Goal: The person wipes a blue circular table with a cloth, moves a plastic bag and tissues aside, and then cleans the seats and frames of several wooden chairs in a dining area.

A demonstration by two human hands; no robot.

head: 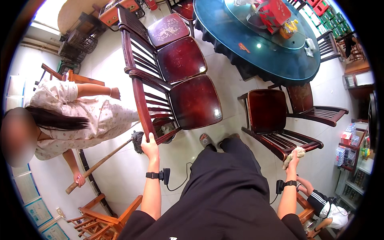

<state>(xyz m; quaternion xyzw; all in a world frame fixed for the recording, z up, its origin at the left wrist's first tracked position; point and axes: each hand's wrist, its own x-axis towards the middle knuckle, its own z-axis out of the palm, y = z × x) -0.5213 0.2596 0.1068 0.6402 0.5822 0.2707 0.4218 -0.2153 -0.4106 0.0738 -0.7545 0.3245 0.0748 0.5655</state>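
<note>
My left hand (150, 147) grips the top rail of a dark red wooden chair (196, 102), the nearest in a row of several chairs. In my right hand (292, 161) is a pale, crumpled cloth (294, 156), pressed on the back rail of another dark wooden chair (267, 111). That chair stands beside one with a worn seat (301, 97), close to a round table. Both of my wrists bear black straps with small devices and cables.
A person at the left holds a mop (105, 160) by its wooden handle. A round glass-topped table (219, 33) bears a red bag (274, 13) and a bottle of yellow liquid (289, 29). Wooden chairs (105, 219) stand at lower left. Another person is at lower right, near shelves (357, 183).
</note>
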